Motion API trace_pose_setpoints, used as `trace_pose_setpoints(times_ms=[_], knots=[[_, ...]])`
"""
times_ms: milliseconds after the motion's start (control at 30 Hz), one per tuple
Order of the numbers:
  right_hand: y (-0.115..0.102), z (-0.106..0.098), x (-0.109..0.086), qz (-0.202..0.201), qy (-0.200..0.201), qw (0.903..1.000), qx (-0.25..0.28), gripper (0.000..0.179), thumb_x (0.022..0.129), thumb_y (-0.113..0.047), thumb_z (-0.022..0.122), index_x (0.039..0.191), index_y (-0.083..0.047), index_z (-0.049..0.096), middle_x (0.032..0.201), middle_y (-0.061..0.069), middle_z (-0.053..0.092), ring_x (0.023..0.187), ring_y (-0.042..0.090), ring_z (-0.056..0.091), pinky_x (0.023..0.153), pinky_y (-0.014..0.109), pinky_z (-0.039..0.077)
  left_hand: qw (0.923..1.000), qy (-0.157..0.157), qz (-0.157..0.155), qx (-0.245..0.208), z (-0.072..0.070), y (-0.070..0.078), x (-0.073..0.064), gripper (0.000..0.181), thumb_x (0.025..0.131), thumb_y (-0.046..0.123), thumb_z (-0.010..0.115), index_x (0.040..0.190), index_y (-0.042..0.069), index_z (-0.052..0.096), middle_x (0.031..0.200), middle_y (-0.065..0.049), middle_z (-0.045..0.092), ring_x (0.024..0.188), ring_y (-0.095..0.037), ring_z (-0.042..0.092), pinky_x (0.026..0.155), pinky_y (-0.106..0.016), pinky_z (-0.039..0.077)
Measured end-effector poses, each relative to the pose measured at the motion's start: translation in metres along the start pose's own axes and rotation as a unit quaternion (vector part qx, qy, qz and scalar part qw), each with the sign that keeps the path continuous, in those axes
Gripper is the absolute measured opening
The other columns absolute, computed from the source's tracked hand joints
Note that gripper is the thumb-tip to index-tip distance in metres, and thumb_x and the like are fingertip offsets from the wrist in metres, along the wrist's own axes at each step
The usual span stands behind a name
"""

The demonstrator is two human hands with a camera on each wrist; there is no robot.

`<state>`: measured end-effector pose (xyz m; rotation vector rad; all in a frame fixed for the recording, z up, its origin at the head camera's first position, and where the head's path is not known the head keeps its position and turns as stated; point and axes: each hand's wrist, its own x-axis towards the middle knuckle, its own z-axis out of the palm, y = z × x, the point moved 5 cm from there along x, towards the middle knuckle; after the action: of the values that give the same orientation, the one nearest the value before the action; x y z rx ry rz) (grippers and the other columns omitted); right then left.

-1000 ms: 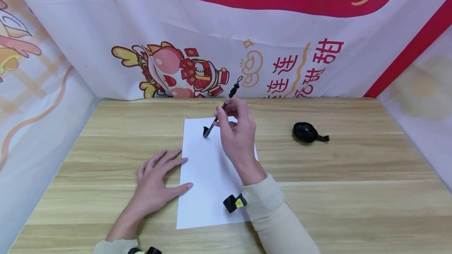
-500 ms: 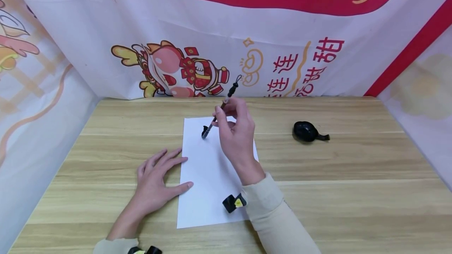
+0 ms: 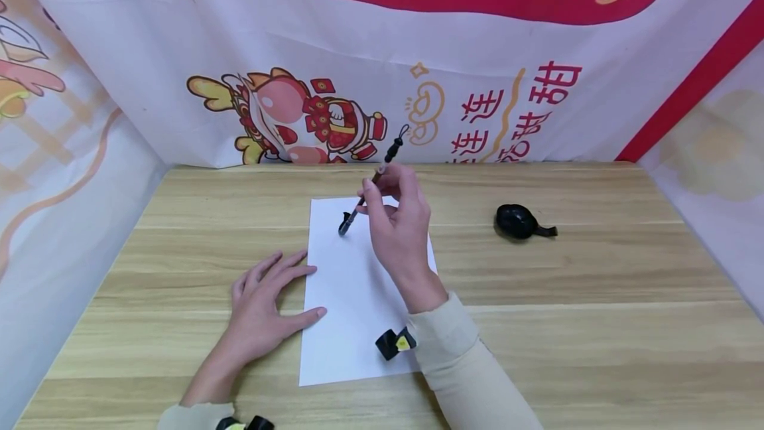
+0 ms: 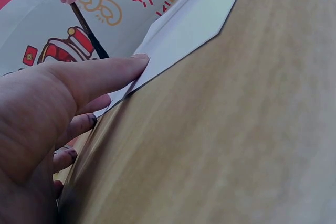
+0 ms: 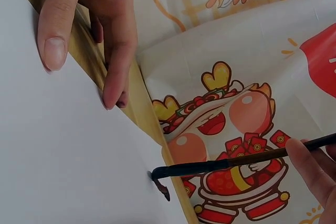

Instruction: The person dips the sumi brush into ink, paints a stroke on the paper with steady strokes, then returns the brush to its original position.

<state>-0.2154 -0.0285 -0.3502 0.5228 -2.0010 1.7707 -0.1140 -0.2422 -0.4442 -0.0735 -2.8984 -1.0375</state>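
Observation:
My right hand (image 3: 401, 227) pinches a writing brush (image 3: 390, 154) with a brown shaft, a dark end and a hanging loop, tilted so its tip points down and left. The tip meets a sheet of white paper (image 3: 352, 297) near its upper left, at a short black ink stroke (image 3: 346, 216). In the right wrist view, the bristles (image 5: 178, 170) bend against the paper beside the curved stroke. My left hand (image 3: 262, 310) lies spread at the paper's left edge, thumb and index fingertip on the sheet, other fingers on the table. Dark smudges mark some left fingers in the left wrist view.
To the right on the wooden table (image 3: 597, 337) sits a glossy black, rounded dish (image 3: 516, 222) with a short handle. A printed cloth (image 3: 358, 32) hangs behind the table, and more cloth borders both sides. A small black camera (image 3: 388, 344) is worn at the right wrist.
The right hand has drawn the brush tip slightly down and left across the paper, and the black stroke is longer. The left hand stays in place.

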Motion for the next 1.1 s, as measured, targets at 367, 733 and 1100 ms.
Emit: trace_pose_setpoints(times_ms=[367, 733, 1100], knots=[[0.0001, 0.0017, 0.0001, -0.008, -0.001, 0.9999, 0.011, 0.023, 0.108, -0.010, 0.064, 0.128, -0.003, 0.054, 0.111, 0.016, 0.064, 0.097, 0.025, 0.073, 0.075, 0.027, 0.067, 1.0000, -0.002, 0.001, 0.000, -0.0004, 0.0015, 0.0000, 0.066, 0.082, 0.046, 0.092, 0.141, 0.027, 0.069, 0.168, -0.003, 0.050, 0.160, -0.042, 0.027, 0.122, -0.072, 0.007], [-0.0010, 0.0030, -0.0009, -0.008, -0.006, 0.9998, 0.015, 0.024, 0.108, -0.010, 0.063, 0.129, -0.003, 0.053, 0.112, 0.017, 0.064, 0.098, 0.030, 0.073, 0.075, 0.025, 0.066, 1.0000, -0.005, -0.004, -0.001, -0.0004, 0.0022, 0.0005, 0.066, 0.082, 0.046, 0.092, 0.141, 0.027, 0.069, 0.168, -0.003, 0.050, 0.160, -0.043, 0.027, 0.122, -0.073, 0.007], [-0.0030, 0.0059, -0.0026, -0.004, -0.011, 0.9998, 0.017, 0.022, 0.108, -0.010, 0.064, 0.127, -0.003, 0.055, 0.111, 0.016, 0.065, 0.097, 0.024, 0.073, 0.075, 0.025, 0.066, 0.9999, -0.005, -0.009, -0.002, 0.0002, 0.0006, 0.0013, 0.066, 0.082, 0.047, 0.093, 0.141, 0.028, 0.069, 0.168, -0.002, 0.050, 0.161, -0.042, 0.026, 0.122, -0.073, 0.006]])
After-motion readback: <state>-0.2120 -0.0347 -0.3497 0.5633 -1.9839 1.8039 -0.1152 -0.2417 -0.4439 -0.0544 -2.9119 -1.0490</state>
